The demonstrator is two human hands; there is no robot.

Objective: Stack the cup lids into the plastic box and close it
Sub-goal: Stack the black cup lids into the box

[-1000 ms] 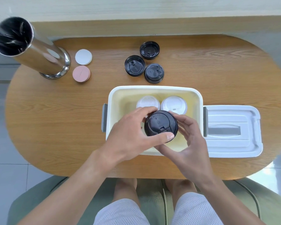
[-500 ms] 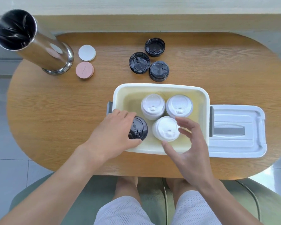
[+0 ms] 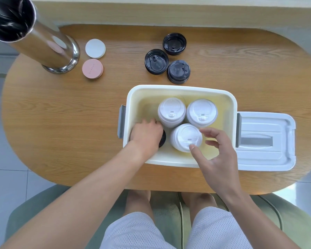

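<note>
**Black lids going into the near-left corner**

Head view: the left hand (image 3: 147, 134) is gripping the black lid stack (image 3: 162, 138) down inside the plastic box (image 3: 180, 88), beside three white lid stacks (image 3: 186, 137). Right hand (image 3: 217, 155) is hovering spread, empty. Best seating it flat before letting go.

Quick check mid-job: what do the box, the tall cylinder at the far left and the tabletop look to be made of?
Box: looks like smooth, glossy cream plastic with rounded moulded rims and grey side latches. Tall cylinder: apparently polished steel, since it mirrors the white disc and pink disc. Tabletop: matte wood grain; solid wood or laminate, cannot tell.
</note>
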